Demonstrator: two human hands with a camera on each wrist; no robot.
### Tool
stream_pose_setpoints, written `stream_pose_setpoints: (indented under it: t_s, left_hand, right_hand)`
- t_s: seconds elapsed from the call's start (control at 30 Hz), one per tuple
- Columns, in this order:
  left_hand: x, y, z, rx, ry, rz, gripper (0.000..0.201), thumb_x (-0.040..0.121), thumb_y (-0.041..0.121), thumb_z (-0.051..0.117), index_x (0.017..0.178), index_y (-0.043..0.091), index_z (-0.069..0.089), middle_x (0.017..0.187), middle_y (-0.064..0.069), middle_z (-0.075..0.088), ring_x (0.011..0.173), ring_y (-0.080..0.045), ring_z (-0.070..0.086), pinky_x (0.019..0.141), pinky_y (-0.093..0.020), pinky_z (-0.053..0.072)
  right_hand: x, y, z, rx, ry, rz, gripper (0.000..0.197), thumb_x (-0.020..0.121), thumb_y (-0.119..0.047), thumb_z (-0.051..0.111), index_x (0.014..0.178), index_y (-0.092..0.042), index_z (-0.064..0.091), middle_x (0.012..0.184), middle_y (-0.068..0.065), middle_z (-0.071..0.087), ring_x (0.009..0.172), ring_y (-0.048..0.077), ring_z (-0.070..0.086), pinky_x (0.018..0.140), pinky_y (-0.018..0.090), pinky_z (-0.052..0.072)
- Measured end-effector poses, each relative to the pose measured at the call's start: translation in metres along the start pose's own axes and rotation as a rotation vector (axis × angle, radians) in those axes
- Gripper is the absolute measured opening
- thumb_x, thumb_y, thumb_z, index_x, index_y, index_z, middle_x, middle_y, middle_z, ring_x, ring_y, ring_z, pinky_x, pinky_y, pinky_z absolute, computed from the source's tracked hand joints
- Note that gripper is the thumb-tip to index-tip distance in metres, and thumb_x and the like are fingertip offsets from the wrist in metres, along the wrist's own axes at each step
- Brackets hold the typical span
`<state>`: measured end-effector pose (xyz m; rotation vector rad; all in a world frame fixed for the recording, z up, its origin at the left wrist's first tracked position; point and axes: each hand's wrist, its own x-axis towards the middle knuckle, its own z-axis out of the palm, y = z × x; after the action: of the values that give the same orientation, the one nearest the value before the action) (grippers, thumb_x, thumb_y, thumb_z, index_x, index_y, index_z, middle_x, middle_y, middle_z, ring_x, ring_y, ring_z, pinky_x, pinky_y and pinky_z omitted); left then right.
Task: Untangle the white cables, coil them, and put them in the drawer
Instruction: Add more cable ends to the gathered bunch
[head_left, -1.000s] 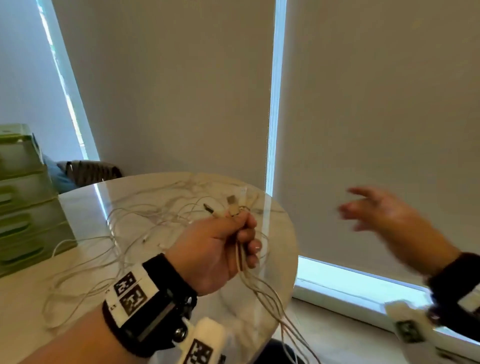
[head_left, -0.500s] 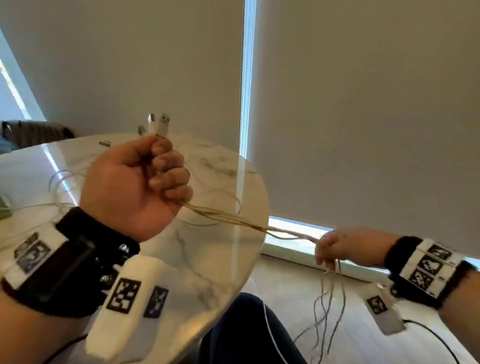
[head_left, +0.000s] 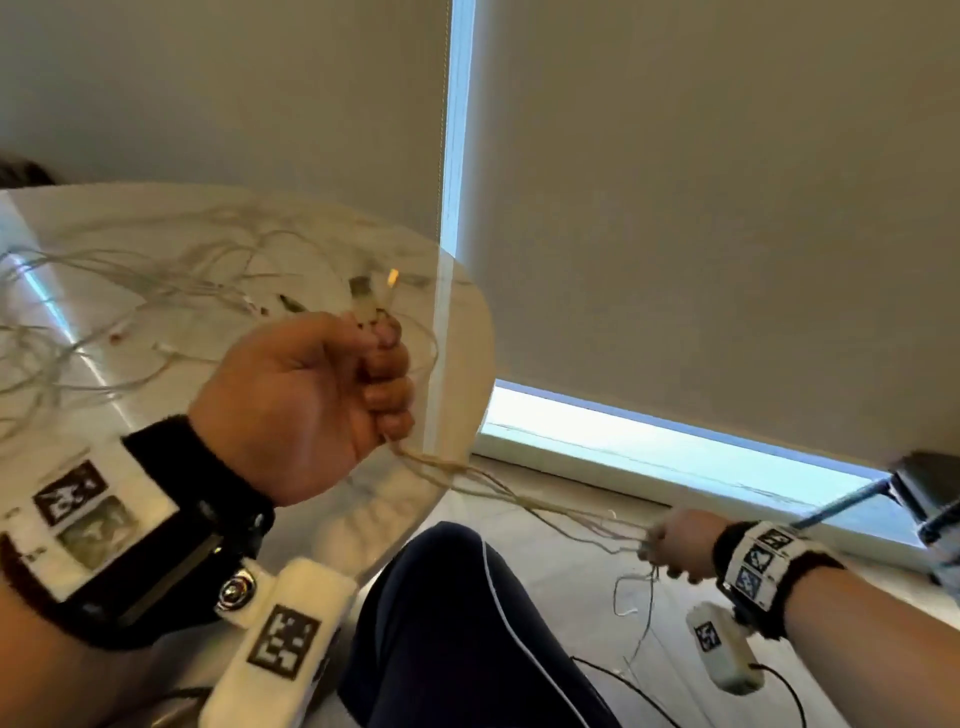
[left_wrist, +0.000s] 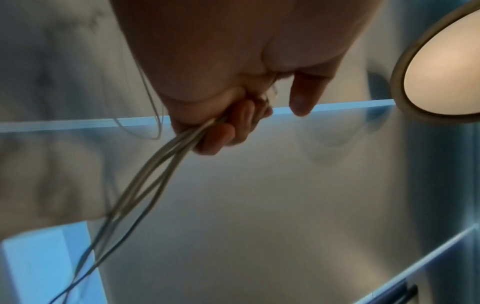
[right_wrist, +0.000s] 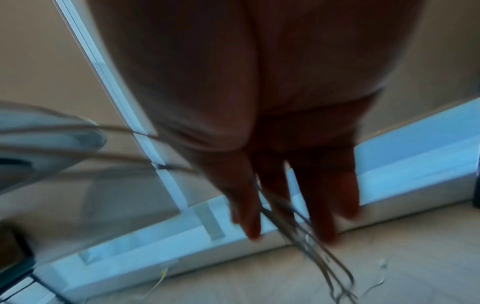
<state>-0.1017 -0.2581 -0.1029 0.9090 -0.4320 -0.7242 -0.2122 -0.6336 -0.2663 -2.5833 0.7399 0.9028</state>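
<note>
Right hand (head_left: 675, 550) has slid farther down the white cables (head_left: 519, 493), toward 4 o'clock.
Left hand (head_left: 306, 410) squeezes the plug ends over the table (head_left: 457, 374); right fingers pinch the stretched bunch.

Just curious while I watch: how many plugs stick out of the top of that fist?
2 show clearly: a white plug just above the left hand, and a second plug right beside it, catching light. More may be hidden inside the fist.
</note>
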Motion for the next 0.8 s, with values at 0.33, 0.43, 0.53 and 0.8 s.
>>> stream_pose_setpoints:
  t_s: [0.33,0.43,0.53,0.8]
  left_hand:
    - [0.003,-0.028,0.013,0.151,0.140,-0.080,0.012,0.089,0.004,0.049,0.082,0.014,0.050,0.065,0.000,0.046,0.054,-0.013,0.039,0.053,-0.028,0.035]
    - [0.000,-0.030,0.014,0.251,0.139,-0.014,0.006,0.083,0.012,0.057,0.084,0.012,0.052,0.067,0.000,0.050,0.058,-0.012,0.045,0.054,-0.029,0.039]
    - [-0.004,-0.031,0.015,0.283,0.114,0.006,0.008,0.077,0.014,0.055,0.085,0.012,0.052,0.067,0.001,0.049,0.059,-0.013,0.047,0.055,-0.029,0.042]
    - [-0.005,-0.022,0.010,0.062,0.052,0.045,0.017,0.084,0.024,0.053,0.086,0.007,0.057,0.077,-0.015,0.067,0.083,-0.034,0.067,0.084,-0.045,0.051]
  right_hand:
    - [-0.157,-0.152,-0.082,0.671,0.440,-0.973,0.051,0.062,-0.062,0.076,0.108,-0.044,0.063,0.080,-0.008,0.062,0.069,0.015,0.059,0.071,0.035,0.052]
    - [-0.189,-0.194,-0.080,0.575,0.471,-1.155,0.040,0.076,-0.043,0.079,0.113,-0.037,0.064,0.082,-0.002,0.065,0.071,0.023,0.063,0.071,0.032,0.055]
    - [-0.185,-0.218,-0.079,0.369,0.648,-1.148,0.007,0.092,-0.021,0.065,0.095,-0.024,0.071,0.080,-0.007,0.071,0.074,0.007,0.064,0.067,0.021,0.050]
    - [-0.164,-0.233,-0.096,0.633,0.569,-1.153,0.016,0.093,-0.016,0.064,0.086,-0.027,0.074,0.089,-0.005,0.074,0.089,0.010,0.069,0.087,0.033,0.054]
